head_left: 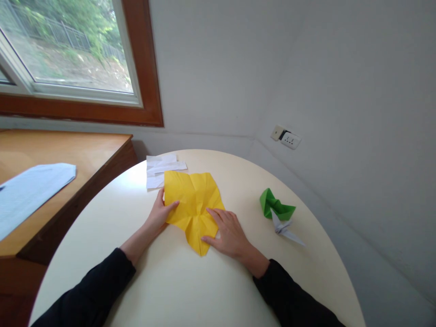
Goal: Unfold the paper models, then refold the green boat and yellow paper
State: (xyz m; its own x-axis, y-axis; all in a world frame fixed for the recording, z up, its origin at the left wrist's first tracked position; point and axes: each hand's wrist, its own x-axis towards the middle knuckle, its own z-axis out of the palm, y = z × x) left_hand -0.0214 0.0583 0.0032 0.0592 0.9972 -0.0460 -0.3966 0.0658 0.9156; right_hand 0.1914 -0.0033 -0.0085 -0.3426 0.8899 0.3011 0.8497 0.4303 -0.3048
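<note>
A sheet of yellow paper, marked with creases, is spread out in front of me, with a pointed flap at its near end. My left hand grips its left edge, the thumb lying on top and the other fingers partly hidden behind the sheet. On the right side, my right hand holds the paper near the flap. Its thumb and forefinger are apart on the yellow surface, while the rest of its fingers are bent and partly hidden.
Folded white papers lie beyond the yellow sheet on the round table. To the right sit a green folded paper boat and a white paper crane, touching or overlapping. A wooden desk bearing a pale cloth-like item stands left.
</note>
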